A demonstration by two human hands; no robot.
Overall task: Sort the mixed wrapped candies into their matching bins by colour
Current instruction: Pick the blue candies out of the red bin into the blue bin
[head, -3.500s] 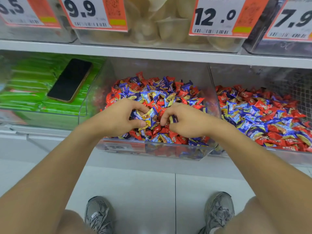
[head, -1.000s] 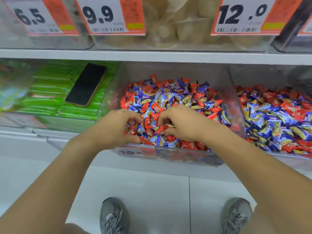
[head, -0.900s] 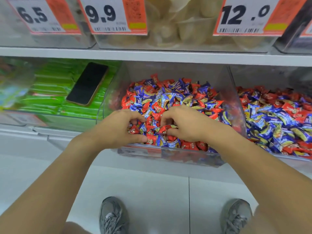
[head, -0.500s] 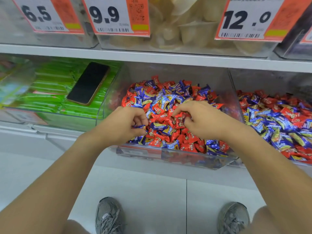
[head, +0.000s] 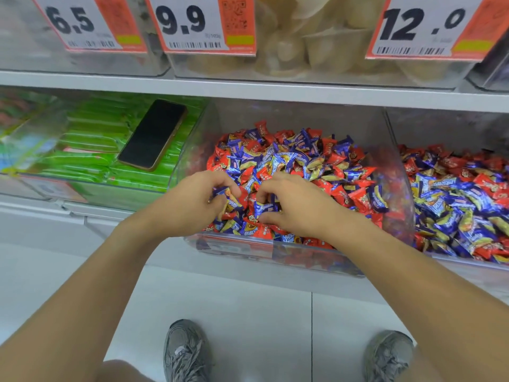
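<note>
Both hands in the centre bin point(head: 396, 172), picking blue candies point(head: 264, 208).
Left hand point(head: 192, 199) pinches a blue wrapper; right hand point(head: 292, 205) curls round another. I judge them light, crinkly, slippery: take the body, not the twisted ends.

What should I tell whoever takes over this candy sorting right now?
Left hand: fingers curled round blue-wrapped candies at the front of the clear plastic middle bin.
Right hand: pinching a blue-wrapped candy in the same bin.
Middle bin: red and blue wrapped candies still mixed.
Clear right bin: also a red and blue mix.
Black phone lies on the green packets in the left bin.
Done: no sorted bin visible.
Left: nearly all of the sorting.
</note>
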